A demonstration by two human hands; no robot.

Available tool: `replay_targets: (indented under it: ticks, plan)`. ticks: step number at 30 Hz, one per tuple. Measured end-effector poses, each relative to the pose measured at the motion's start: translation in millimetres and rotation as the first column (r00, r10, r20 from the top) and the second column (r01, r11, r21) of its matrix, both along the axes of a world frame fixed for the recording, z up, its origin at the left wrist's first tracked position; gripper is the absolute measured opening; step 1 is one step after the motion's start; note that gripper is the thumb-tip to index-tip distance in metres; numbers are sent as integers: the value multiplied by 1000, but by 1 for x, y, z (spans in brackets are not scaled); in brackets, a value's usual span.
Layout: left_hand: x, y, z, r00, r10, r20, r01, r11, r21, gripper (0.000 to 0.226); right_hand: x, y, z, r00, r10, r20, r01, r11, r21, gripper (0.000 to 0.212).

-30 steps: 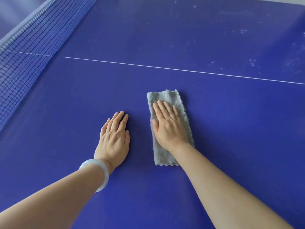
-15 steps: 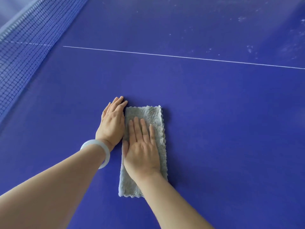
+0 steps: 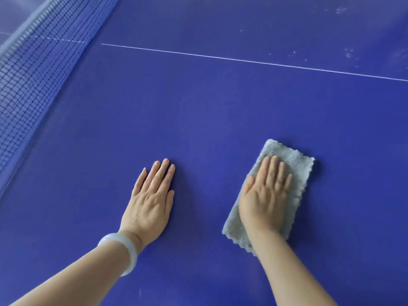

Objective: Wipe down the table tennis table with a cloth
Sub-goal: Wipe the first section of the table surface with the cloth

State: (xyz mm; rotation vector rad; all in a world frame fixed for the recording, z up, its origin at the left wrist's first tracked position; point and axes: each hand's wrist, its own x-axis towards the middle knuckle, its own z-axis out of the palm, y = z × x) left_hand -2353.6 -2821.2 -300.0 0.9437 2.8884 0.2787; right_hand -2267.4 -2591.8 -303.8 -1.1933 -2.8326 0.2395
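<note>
Right hand (image 3: 265,195) lies flat on the grey cloth (image 3: 293,171), fingers straight and close together, palm pressing it onto the blue table (image 3: 220,118); no curl or pinch visible. Cloth is folded into a long rectangle, tilted w/ its far end leaning right, fluffy edges showing past the fingertips and on the right side; near end pokes out by the wrist. It sits right of centre in the near half of the view, on the near side of the white line (image 3: 242,60). Left hand (image 3: 150,199) is flat on bare table, fingers straight and together, thumb tucked alongside, holding nothing; well apart from the cloth, w/ blue surface between them. Pale bangle (image 3: 123,250) on the left wrist. Net (image 3: 33,69) runs diagonally at upper left. Whitish dust specks (image 3: 346,53) on the far right area beyond the line.
</note>
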Motion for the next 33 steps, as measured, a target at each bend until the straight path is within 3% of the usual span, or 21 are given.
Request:
replay_targets:
  ticks: [4, 8, 10, 13, 17, 19, 21, 24, 26, 28, 31, 33]
  plan:
    - [-1, 0, 1, 1000, -4, 8, 3, 1000, 9, 57, -26, -97, -6, 904, 426, -32, -427, 904, -15, 62]
    - [-1, 0, 4, 1000, -2, 23, 2, 1000, 23, 57, -21, -47, 0, 718, 695, -45, -696, 716, -51, 61]
    - [0, 0, 3, 1000, 0, 26, 0, 1000, 23, 57, -3, 21, -3, 819, 572, -47, -573, 820, -12, 61]
    - [-1, 0, 2, 1000, 4, 24, -5, 1000, 27, 57, 38, 123, -4, 982, 184, -28, -184, 983, 29, 67]
    - [-1, 0, 1, 1000, 2, 7, -2, 1000, 27, 58, 34, 112, -2, 978, -204, -38, 203, 979, -24, 67]
    - [0, 0, 2, 1000, 6, 7, -6, 1000, 27, 58, 10, 45, 1, 984, -160, -80, 157, 987, -44, 59]
    - [-1, 0, 2, 1000, 3, 12, -4, 999, 40, 59, -7, -37, -2, 989, 98, -111, -99, 995, -4, 56]
    - [-1, -2, 2, 1000, -14, 24, 11, 996, 87, 58, -2, -121, -5, 889, 449, -92, -451, 892, -11, 58]
    - [-2, -6, 1, 999, -20, 44, 14, 989, 148, 52, 16, -110, 1, 824, 561, -84, -566, 823, -57, 58]
    - [-3, -9, -2, 998, -20, 56, 9, 980, 199, 52, 52, -72, 0, 865, 501, -32, -501, 866, -3, 57]
    - [-3, -12, -5, 997, -17, 72, -4, 960, 280, 51, 114, -3, -2, 995, 92, 23, -94, 993, 78, 59]
    - [-5, -12, -8, 997, -20, 80, -7, 945, 326, 50, 128, 8, -1, 985, -173, -4, 173, 984, 28, 55]
